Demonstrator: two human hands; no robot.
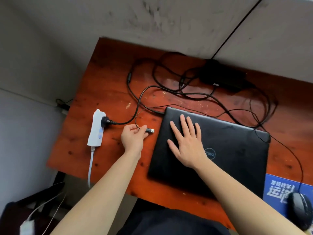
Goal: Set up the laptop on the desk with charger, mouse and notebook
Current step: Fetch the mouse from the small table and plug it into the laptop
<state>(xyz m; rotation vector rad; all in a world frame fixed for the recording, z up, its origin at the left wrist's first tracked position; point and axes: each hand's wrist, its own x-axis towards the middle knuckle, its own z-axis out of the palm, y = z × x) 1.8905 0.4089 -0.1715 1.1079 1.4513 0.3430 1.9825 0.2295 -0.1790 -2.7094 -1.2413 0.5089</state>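
Note:
A closed black laptop (228, 150) lies on the reddish wooden desk (105, 85). My right hand (186, 143) rests flat on its lid with fingers spread. My left hand (133, 138) pinches the mouse's USB plug (150, 130) just left of the laptop's left edge, the metal tip pointing at it. The thin mouse cable runs across the desk behind the laptop to a black mouse (299, 210) on a blue pad (277, 189) at the lower right. The black charger brick (221, 75) sits at the back among tangled cables; one cable enters the laptop's back left corner.
A white power strip (96, 128) lies at the desk's left side with a black plug (105, 122) in it and a white cord hanging off the front edge. Grey walls stand close behind and left of the desk. Dark objects lie on the floor at lower left.

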